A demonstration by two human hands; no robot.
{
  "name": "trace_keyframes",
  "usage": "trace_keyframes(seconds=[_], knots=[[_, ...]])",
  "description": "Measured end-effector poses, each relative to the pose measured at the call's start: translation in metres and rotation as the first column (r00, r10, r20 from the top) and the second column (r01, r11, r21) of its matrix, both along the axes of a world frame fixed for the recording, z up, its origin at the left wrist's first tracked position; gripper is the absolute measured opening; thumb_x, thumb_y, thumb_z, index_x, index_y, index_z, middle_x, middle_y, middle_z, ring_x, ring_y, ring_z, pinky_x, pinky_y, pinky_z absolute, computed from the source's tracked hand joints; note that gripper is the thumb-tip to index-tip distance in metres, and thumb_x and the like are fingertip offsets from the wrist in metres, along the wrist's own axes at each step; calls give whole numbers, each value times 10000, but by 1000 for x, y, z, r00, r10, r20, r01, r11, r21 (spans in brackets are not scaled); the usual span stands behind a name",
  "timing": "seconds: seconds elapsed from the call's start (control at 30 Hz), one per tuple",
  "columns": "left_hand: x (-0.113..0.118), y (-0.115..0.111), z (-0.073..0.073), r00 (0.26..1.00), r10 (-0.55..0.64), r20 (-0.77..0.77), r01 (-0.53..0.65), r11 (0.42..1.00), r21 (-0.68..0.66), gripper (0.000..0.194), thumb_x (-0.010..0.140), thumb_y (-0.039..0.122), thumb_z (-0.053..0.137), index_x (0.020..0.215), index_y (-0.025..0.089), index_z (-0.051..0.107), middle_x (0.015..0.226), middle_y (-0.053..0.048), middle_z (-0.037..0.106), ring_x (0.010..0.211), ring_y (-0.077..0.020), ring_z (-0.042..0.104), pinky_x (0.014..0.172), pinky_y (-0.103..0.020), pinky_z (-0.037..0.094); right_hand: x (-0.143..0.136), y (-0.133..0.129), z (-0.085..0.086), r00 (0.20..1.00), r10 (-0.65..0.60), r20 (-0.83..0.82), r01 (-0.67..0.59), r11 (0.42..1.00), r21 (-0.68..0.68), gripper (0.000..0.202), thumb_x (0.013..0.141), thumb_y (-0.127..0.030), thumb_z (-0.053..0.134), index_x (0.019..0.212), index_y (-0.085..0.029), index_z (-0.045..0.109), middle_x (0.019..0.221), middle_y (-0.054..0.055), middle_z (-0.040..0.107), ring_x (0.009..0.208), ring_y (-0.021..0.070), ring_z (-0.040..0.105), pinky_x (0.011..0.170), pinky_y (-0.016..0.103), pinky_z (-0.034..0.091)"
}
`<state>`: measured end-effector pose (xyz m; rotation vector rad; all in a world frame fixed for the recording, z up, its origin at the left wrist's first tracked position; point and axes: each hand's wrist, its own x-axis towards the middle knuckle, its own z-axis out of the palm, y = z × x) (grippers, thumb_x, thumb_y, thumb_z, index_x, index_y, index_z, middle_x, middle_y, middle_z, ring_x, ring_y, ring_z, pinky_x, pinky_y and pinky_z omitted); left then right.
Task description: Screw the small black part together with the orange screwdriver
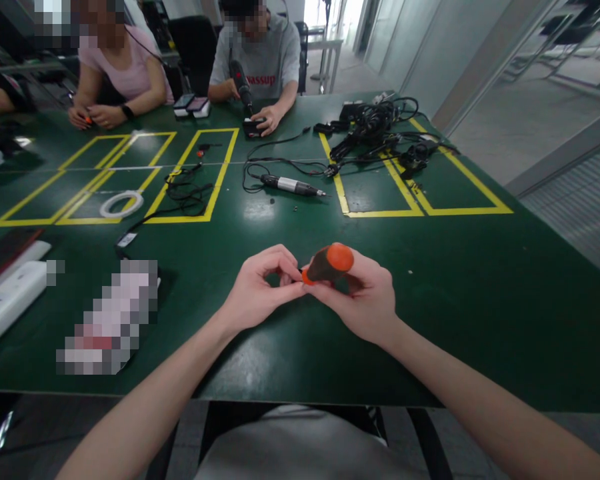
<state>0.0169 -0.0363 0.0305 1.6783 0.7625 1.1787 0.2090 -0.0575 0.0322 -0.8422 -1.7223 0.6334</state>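
Observation:
My right hand (367, 290) is closed round a screwdriver (327, 262) with an orange and dark grey handle, its butt end tilted up toward me. The fingers of my left hand (263, 287) pinch together close to the screwdriver's lower end. A small dark bit shows between those fingertips, but what it belongs to is hidden. Both hands meet over the green table (460, 300), near its front edge. Beyond them lies a pen-shaped electric screwdriver (293, 185), black and silver, with its cord running back.
Tangled black cables (375, 127) lie at the back right, and a white cable coil (121, 204) at left. A white power strip (15, 300) and a blurred-out packet (113, 317) are on my left. Across the table, a person in grey (280, 53) holds a power drill (241, 83).

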Motion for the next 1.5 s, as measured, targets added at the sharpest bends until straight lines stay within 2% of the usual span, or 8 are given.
trace_keyframes(seconds=[0.4, 0.53, 0.67, 0.83, 1.03, 1.17, 1.33, 1.5], knots=[[-7, 0, -1, 990, 9, -138, 17, 983, 182, 147, 829, 230, 847, 850, 185, 708, 896, -23, 661, 781, -130, 590, 678, -249, 461, -9, -2, -5, 991, -48, -121, 28, 985, -168, 168, 873, -328, 822, 766, -220, 751, 720, 21, 705, 678, 184, 654, 642, 339, 568], [-32, 13, -4, 929, -48, -368, 94, 990, 109, 563, 752, 310, 906, 1257, 223, 672, 1227, -80, 686, 1072, -226, 635, 883, -336, 529, -9, -1, -7, 976, -89, -198, 37, 967, -254, 199, 769, -356, 909, 792, -206, 780, 686, 11, 722, 594, 163, 639, 583, 309, 563], [-39, 25, -17, 815, -152, -559, 215, 975, 49, 616, 717, 309, 931, 1283, 247, 694, 1334, -81, 701, 1261, -294, 607, 1130, -473, 456, -9, -2, -5, 972, -36, -233, -31, 960, -278, 151, 768, -285, 903, 754, -200, 779, 701, 19, 739, 598, 155, 633, 557, 288, 527], [-29, 24, -20, 803, -158, -574, 221, 974, 42, 184, 911, 286, 769, 1071, 197, 751, 1103, -65, 774, 1086, -235, 674, 990, -375, 499, -5, -3, -5, 977, 29, -209, -84, 962, -259, 159, 830, -291, 861, 732, -199, 776, 704, 28, 739, 608, 151, 630, 570, 291, 527], [-24, 17, -19, 771, -42, -635, 117, 990, 77, 279, 819, 327, 854, 849, 180, 620, 922, -15, 698, 860, -188, 628, 792, -308, 462, -3, -2, -6, 952, 137, -274, -219, 930, -295, 217, 975, -384, 722, 883, -196, 778, 741, 38, 768, 541, 133, 644, 537, 286, 569], [-19, 15, -23, 757, -4, -654, 120, 984, 133, 349, 801, 378, 876, 807, 188, 583, 857, 0, 650, 818, -183, 593, 747, -299, 442, -1, -4, -7, 930, 112, -351, -226, 925, -305, 213, 909, -372, 809, 1022, -207, 735, 781, 27, 787, 578, 139, 698, 573, 274, 606], [-15, 13, -27, 792, -29, -609, 155, 976, 154, 417, 836, 369, 857, 1175, 205, 677, 996, -26, 698, 928, -208, 643, 830, -329, 495, 0, -5, -5, 938, 15, -346, -135, 935, -327, 217, 840, -327, 868, 786, -210, 694, 711, 17, 772, 533, 136, 668, 543, 277, 600], [-15, 15, -28, 791, -76, -607, 207, 967, 150, 277, 873, 399, 826, 1007, 185, 714, 1024, -54, 694, 968, -218, 647, 841, -324, 504, 2, -3, -5, 958, 6, -286, -87, 958, -273, 187, 794, -294, 900, 732, -206, 747, 773, 26, 742, 581, 135, 654, 523, 271, 567]])
